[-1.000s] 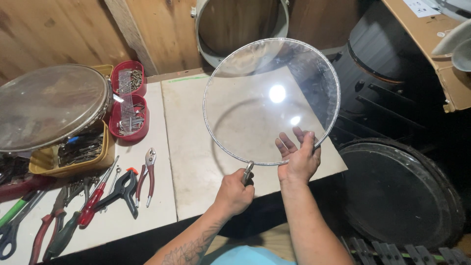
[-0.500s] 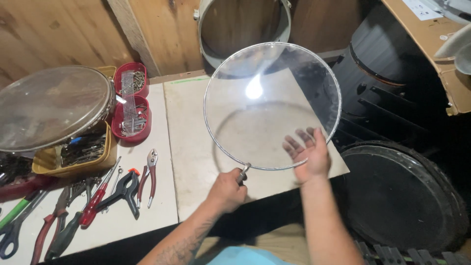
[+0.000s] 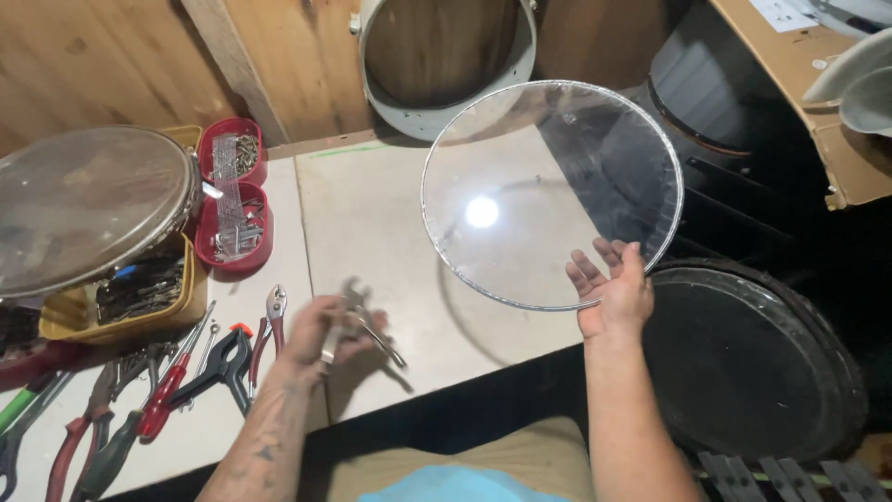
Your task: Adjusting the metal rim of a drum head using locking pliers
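Clear round plastic drumhead [image 3: 548,186] rests tilted on the spread right hand [image 3: 613,293]; the left hand [image 3: 325,335] clenches metal pliers [image 3: 367,325] above the counter's [image 3: 372,214] front edge.

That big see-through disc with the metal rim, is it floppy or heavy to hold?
Probably light: the right hand alone props the clear disc up by its lower edge. It likely holds its shape, since the metal hoop looks round and unbent. The film seems thin and glossy, so perhaps slippery and easily dented.
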